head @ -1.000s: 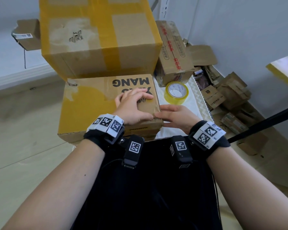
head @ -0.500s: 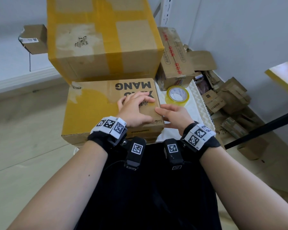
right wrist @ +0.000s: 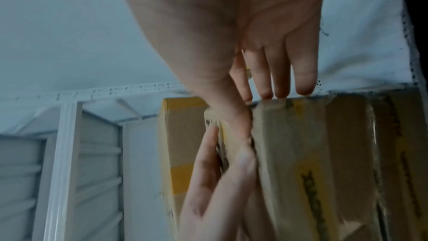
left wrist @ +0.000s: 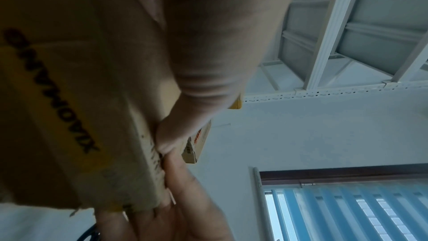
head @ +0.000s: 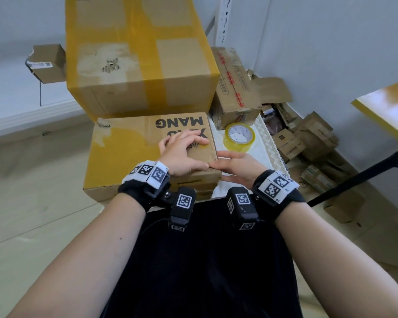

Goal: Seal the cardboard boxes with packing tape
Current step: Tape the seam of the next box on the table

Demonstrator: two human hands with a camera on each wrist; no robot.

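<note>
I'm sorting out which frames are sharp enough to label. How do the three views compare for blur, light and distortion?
Head view: bright, mostly sharp, the printed box and tape roll crisp, straight edges bowed by the wide lens. Left wrist view: dim, the left hand and box face soft, the window blinds brighter. Right wrist view: dim, the right hand fairly clear, the left hand's fingers smeared by motion.

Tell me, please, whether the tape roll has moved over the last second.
No. The tape roll still lies beside the far right corner of the printed box, just before the red-lettered box; only the camera shifted.
</note>
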